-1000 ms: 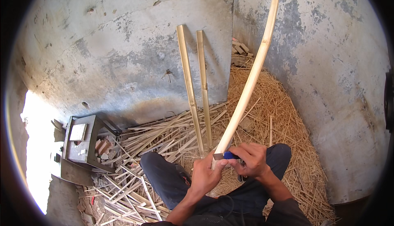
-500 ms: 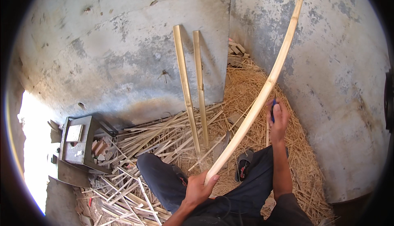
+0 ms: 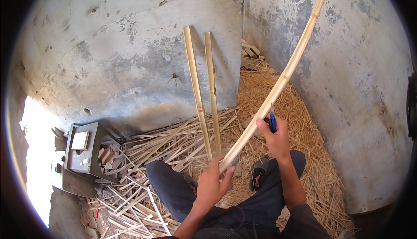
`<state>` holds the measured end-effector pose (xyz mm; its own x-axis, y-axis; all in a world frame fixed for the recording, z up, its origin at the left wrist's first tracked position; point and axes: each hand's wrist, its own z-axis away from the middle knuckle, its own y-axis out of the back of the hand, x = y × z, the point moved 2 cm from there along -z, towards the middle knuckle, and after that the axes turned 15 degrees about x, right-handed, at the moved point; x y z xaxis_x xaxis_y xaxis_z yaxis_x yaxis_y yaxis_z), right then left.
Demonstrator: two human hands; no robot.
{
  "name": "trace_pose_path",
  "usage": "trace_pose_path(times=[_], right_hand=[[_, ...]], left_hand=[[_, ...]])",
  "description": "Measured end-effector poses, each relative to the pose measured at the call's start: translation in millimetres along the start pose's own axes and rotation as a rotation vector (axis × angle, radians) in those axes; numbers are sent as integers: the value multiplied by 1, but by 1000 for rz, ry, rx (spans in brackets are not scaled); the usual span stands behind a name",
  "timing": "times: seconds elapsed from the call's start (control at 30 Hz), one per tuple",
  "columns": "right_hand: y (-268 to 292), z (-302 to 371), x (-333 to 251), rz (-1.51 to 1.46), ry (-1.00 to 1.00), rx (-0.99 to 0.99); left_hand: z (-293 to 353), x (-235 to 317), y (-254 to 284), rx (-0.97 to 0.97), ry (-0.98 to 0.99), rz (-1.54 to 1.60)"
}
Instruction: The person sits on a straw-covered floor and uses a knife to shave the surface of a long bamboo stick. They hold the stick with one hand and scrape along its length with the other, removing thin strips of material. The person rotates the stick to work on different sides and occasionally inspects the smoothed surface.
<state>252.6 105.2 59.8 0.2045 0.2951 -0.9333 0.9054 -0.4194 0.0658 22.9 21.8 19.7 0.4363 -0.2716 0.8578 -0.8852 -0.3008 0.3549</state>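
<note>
Left hand [image 3: 212, 183] gripping lower end of long bamboo strip [image 3: 275, 91], right hand [image 3: 275, 135] closed around blue tool [image 3: 273, 122], thumb against strip's mid-length, strip slanting up rightward above straw heap [image 3: 315, 145], two bamboo lengths [image 3: 195, 87] standing near grey wall [image 3: 126, 69].

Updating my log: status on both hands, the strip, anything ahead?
Left hand holds bamboo strip near lower end. Right hand farther up it, blue tool in grip. Two more strips lean against the wall ahead.
</note>
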Motion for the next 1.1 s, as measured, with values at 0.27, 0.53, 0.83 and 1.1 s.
trace_pose_path(times=[0.27,0.53,0.83,1.1], right_hand=[[-2,-7,-23,-145,54,-24],[1,46,-10,151,689,-153],[-7,69,-27,322,930,-166],[-13,73,-32,327,894,-123]], left_hand=[[-11,6,-13,-144,147,140],[-16,29,-8,-105,263,511],[-18,28,-3,21,29,353],[-18,34,-3,53,44,361]])
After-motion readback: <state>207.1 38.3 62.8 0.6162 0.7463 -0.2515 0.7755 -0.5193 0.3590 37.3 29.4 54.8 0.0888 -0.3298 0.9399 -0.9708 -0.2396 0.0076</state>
